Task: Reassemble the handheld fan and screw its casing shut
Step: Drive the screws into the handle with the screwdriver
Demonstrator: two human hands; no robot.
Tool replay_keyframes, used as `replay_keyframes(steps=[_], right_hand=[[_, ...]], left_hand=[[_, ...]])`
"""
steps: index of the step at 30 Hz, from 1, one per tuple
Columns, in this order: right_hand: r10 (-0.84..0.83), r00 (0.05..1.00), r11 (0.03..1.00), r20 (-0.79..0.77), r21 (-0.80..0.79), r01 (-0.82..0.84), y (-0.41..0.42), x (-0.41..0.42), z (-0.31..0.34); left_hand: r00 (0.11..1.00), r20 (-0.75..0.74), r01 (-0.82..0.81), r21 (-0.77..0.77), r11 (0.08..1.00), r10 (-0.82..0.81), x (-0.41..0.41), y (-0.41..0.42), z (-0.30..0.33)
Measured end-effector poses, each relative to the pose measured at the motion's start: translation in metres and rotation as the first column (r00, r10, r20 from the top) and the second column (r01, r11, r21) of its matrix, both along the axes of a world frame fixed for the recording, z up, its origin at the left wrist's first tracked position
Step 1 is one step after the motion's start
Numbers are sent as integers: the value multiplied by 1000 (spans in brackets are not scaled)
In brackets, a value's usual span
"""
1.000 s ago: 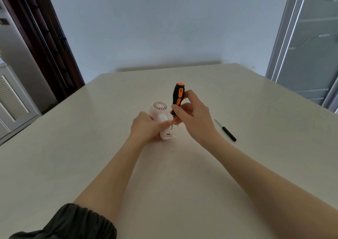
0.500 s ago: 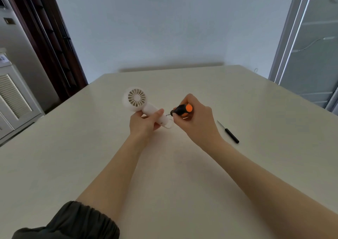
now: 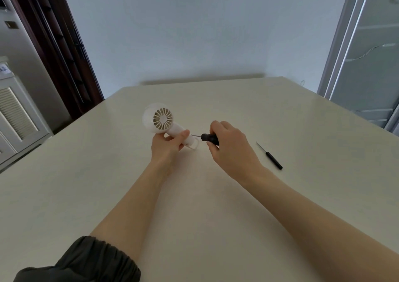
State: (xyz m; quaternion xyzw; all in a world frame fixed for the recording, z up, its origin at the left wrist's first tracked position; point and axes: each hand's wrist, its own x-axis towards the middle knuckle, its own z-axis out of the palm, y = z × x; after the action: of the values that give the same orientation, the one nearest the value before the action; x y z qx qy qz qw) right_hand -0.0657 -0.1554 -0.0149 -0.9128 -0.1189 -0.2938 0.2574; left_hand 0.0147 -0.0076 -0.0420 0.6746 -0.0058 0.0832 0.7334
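Currently the handheld fan [image 3: 160,121] is held clear of the table [image 3: 280,195], tilted, with its round grille facing the camera and its handle running down to the right. The left hand [image 3: 167,147] grasps the handle, fingers and thumb curled round it. The casing appears closed: no open seam or loose shell part is visible, so the reassembly of the body is judged complete.

The right hand [image 3: 232,145] clenches the dark grip of the screwdriver [image 3: 208,138], fingers wrapped round it. The thin metal shaft lies nearly level and points left at the lower handle, just beside the left thumb. Whether the tip is seated in a screw head cannot be told; the screw itself is too small to see.

Judged stage: fastening of the casing, at or near 1 screw position on the handle. How many screws remain cannot be determined from this view.

A 2nd, slimmer black screwdriver [image 3: 269,156] lies on the table, well apart to the right of the right hand and untouched.
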Motion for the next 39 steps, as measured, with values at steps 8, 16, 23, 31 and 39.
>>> replay_keyframes(steps=[8, 16, 23, 31, 39], right_hand=[[-150, 986, 987, -73, -70, 145, -5, 5, -3], [-62, 991, 998, -118, -25, 60, -3, 0, -1], [-30, 999, 998, -42, -49, 28, 0, -2, -2], [-105, 993, 979, -44, -178, 96, -3, -1, -5], [-201, 966, 975, -164, -126, 182, -4, 3, -11]], left_hand=[[999, 53, 8, 0, 1000, -8, -5, -4, 7], [995, 104, -2, -48, 999, 7, -14, -4, 17], [996, 88, 42, -104, 994, -33, -19, -6, 20], [989, 142, 51, -50, 997, -43, -19, -3, 23], [981, 189, 48, 4, 999, -48, -20, -6, 22]])
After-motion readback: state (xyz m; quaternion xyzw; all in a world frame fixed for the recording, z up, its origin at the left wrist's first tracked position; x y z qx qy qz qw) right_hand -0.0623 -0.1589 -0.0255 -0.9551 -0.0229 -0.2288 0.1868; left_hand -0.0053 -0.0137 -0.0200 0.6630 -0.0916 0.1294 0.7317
